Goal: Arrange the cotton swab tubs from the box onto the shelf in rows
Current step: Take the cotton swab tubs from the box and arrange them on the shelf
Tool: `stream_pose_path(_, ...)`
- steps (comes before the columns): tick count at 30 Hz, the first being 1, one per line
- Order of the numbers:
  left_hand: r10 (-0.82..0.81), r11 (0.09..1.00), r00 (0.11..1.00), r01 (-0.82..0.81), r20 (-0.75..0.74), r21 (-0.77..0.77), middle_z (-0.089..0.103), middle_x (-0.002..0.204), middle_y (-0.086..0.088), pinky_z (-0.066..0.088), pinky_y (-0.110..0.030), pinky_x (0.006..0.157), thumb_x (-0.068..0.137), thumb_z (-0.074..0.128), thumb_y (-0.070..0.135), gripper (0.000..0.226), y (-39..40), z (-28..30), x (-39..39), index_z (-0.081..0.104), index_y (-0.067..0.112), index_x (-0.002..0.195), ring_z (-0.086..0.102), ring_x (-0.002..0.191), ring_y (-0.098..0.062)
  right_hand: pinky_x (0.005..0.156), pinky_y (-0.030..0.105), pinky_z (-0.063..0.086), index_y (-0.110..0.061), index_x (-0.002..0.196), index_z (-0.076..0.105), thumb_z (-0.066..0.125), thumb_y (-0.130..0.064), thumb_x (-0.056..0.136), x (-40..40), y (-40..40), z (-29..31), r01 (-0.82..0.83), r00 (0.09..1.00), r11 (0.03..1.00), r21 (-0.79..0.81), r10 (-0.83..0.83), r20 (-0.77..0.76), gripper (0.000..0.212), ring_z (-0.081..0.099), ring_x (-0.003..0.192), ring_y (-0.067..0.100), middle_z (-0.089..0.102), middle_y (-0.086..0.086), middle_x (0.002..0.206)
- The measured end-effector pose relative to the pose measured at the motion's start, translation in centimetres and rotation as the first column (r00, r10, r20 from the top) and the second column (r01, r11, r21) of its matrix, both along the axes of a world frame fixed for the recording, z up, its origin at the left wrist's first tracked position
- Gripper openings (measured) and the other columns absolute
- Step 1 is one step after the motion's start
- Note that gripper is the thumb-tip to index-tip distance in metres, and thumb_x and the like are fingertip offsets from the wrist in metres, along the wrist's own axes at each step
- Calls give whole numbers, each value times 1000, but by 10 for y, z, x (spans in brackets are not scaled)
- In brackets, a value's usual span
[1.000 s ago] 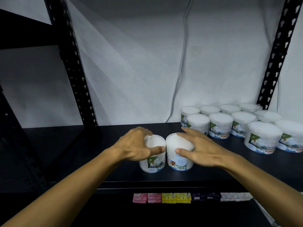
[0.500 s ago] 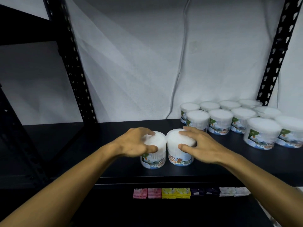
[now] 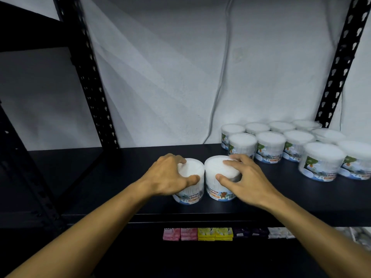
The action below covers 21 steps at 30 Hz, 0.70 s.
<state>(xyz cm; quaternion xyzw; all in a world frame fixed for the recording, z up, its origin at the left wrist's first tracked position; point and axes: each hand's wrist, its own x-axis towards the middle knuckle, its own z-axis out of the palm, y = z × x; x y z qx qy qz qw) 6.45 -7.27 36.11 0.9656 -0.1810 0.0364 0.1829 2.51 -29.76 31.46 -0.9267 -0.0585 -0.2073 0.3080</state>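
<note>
Two tubs gripped upright, side by side, near the front of the shelf (image 3: 120, 173).
The left hand (image 3: 168, 175) curls over the left tub (image 3: 190, 189), the right hand (image 3: 245, 177) over the right tub (image 3: 218, 177); both clear, white-topped, labelled "Cotton Buds". They sit farther back than a second ago. Ten more tubs (image 3: 271, 145) stand in rows at right.

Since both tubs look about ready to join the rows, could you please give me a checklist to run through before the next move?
1. Left hand grips the left tub from above: ok.
2. Right hand grips the right tub from above: ok.
3. Both tubs upright on the shelf: ok.
4. Bare shelf between the held tubs and the rows: ok.
5. Rows upright: ok.
6. Firmness of each grip: cannot tell.
</note>
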Motion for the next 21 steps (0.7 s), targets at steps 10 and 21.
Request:
stream_pose_path(10,-95,991,992,85,-89,-103,18,157,8,28,-41,113,68,61,77,88,16,-9,4,37,37,143,27,140,-18,116,34,17,-33,143,34,60,-54,81,0,-14,5,-144,982,988,46,149,-117,70,15,141,5,12,-14,155)
stream_pose_path(21,-3,976,1000,-1,-16,-219,50,138,1,44,-35,101,71,69,64,67,13,-17,2,56,30,128,49,121,-19,107,23,27,-26,130,53,66,-51,77,1,-4,-14,-46,998,986,163,53,-35,61,37,127,9,40,-7,136)
